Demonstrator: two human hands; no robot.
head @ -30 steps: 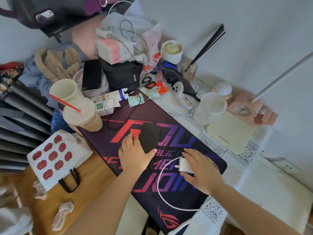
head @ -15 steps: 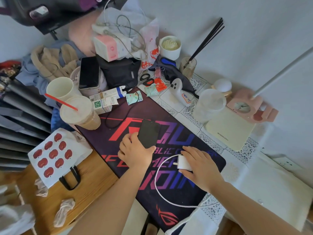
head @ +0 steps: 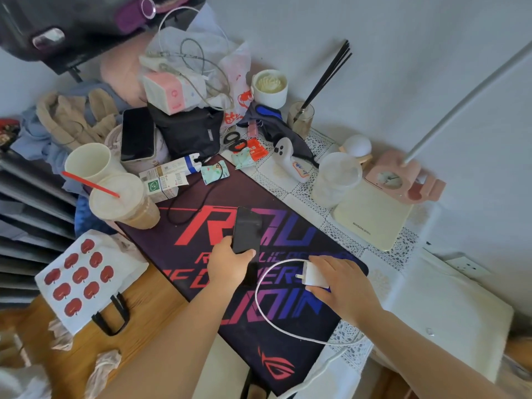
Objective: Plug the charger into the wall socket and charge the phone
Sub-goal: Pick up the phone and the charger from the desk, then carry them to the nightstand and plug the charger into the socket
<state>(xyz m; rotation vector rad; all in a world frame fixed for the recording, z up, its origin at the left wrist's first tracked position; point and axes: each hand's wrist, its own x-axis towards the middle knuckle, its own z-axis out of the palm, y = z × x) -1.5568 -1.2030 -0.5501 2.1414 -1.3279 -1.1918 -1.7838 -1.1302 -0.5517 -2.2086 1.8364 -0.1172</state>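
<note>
- Two hands over dark printed desk mat (head: 201, 226).
- Left hand (head: 230, 264) clamped on lower end of black phone (head: 247, 230), screen dark, tilted above mat.
- Right hand (head: 342, 286) closed around white charger (head: 313, 275), prongs pointing left.
- White cable (head: 263, 309) looping across mat.
- Wall socket (head: 467, 266) far right, unoccupied, well apart from charger.

Black glossy phone (head: 247, 230), white square charger (head: 315, 275) with white cable (head: 266, 308); dark desk mat (head: 290, 335) bears red-to-purple lettering; white cloth bag (head: 86, 279) shows red apples; wooden worktop (head: 72, 358) is orange-brown
</note>
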